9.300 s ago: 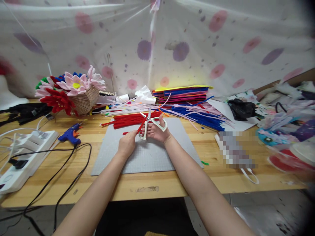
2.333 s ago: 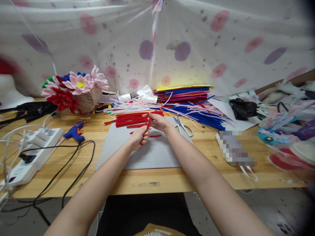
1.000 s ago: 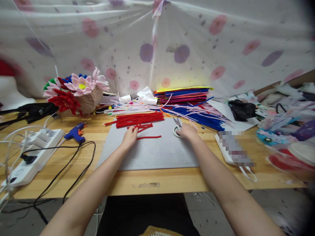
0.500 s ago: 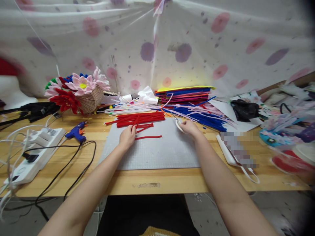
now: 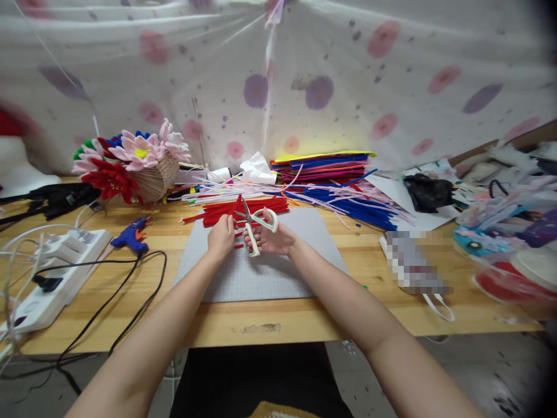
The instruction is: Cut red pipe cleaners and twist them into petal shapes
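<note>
My left hand (image 5: 220, 237) is closed on red pipe cleaners (image 5: 235, 207) that stick up and away from it. My right hand (image 5: 273, 239) grips white-handled scissors (image 5: 256, 226), whose blades point up-left toward those red stems, close to my left hand. Both hands hover over the far part of a grey cutting mat (image 5: 261, 273). Just beyond them a pile of red pipe cleaners (image 5: 261, 207) lies along the mat's far edge.
Blue, pink and white pipe cleaners (image 5: 348, 203) and stacked coloured sheets (image 5: 322, 165) lie at the back. A basket of pipe-cleaner flowers (image 5: 130, 165), a blue glue gun (image 5: 128, 235), a power strip (image 5: 47, 278) and black cables (image 5: 113, 302) are at left. Craft clutter (image 5: 500, 232) fills the right.
My right hand picked the scissors up from the mat's right side and brought them left to my left hand. My left hand lifted the red pipe cleaners off the mat.
</note>
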Tool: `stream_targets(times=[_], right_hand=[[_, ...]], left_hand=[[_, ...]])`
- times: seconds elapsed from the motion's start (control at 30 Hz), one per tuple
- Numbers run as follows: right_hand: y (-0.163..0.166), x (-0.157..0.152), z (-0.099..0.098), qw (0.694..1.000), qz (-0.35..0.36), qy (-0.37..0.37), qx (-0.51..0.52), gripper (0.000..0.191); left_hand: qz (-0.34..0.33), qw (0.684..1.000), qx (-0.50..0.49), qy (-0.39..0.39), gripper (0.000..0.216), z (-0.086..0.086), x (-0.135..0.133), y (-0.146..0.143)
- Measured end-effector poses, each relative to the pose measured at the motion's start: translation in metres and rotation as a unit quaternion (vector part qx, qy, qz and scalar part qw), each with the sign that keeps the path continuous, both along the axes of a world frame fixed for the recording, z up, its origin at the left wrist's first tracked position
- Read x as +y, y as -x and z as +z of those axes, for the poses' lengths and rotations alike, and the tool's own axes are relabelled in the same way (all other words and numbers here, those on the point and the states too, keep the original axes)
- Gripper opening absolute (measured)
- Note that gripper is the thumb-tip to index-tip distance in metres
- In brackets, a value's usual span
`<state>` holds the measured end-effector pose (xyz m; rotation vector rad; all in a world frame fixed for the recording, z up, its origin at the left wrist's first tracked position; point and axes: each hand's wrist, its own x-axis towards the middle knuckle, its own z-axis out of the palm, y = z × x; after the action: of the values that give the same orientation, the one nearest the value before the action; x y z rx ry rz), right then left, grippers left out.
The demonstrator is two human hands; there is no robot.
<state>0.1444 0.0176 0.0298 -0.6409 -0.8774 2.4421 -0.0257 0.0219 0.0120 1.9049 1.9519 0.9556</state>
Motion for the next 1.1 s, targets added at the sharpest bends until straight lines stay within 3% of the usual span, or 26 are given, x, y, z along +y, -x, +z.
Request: stream_targets(times=[0.23, 0.5, 0.6, 0.7, 0.8, 1.1], right_hand=[[0.0, 0.016, 0.005, 0.995, -0.038, -0.007, 0.089, 0.078], [-0.007, 0.02, 0.003, 0.996, -0.06, -0.024, 0.062, 0.08], [-0.01, 0.019, 0.008, 0.994, -0.085, -0.038, 0.051, 0.078], [-0.011, 0.018, 0.014, 0.991, -0.097, -0.052, 0.074, 0.072], [-0.009, 0.017, 0.017, 0.989, -0.096, -0.04, 0.11, 0.065], [-0.005, 0.016, 0.012, 0.987, -0.071, 0.072, 0.122, 0.026]], left_hand=[[-0.06, 0.995, 0.077, 0.016, 0.033, -0.006, -0.009, -0.001], [-0.16, 0.981, 0.111, 0.023, 0.034, -0.003, -0.016, -0.004], [-0.145, 0.985, 0.089, 0.015, 0.034, 0.001, -0.017, -0.006], [-0.115, 0.991, 0.066, -0.006, 0.034, 0.004, -0.016, -0.008], [-0.129, 0.991, 0.044, -0.014, 0.034, 0.005, -0.014, -0.009], [-0.151, 0.989, 0.002, -0.011, 0.035, -0.011, -0.013, 0.0]])
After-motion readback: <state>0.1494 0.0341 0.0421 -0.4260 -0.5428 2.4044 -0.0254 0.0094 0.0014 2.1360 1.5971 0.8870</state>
